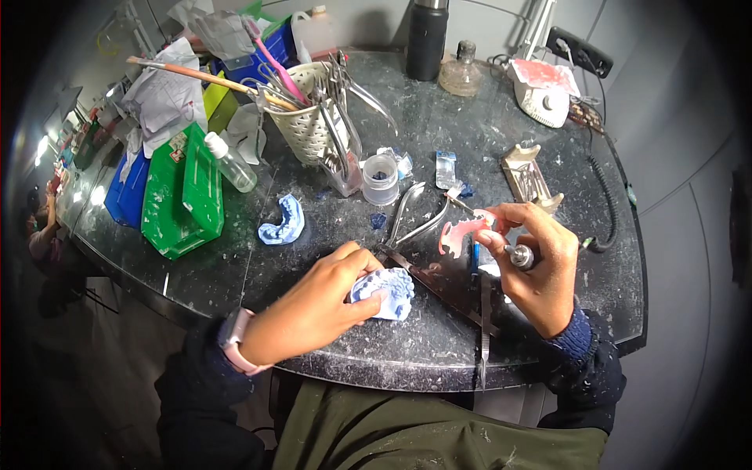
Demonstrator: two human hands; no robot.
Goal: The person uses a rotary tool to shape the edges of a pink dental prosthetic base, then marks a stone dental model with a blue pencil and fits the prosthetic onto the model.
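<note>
My left hand (309,301) is closed round a pale blue dental model (395,290), its thumb pressed on the face and the tooth row turned up. In my right hand (548,262), thumb and forefinger pinch a curved pink denture plate (456,235) with a scalloped edge. A silver cylindrical tool end (520,256) shows beneath the right hand's fingers; how it is held is partly hidden. Between the hands lie pliers (406,213) with spread handles. Left of them a second blue dental model (283,221), horseshoe-shaped, rests on the dusty black bench (313,184).
A slim metal tool (485,337) overhangs the front edge. Farther back stand a clear cup (381,182), a white basket (301,133) of tools, a green bin (176,200), a black flask (427,39) and a glass bottle (462,74). A metal stand (529,180) and coiled cord (609,196) are at right.
</note>
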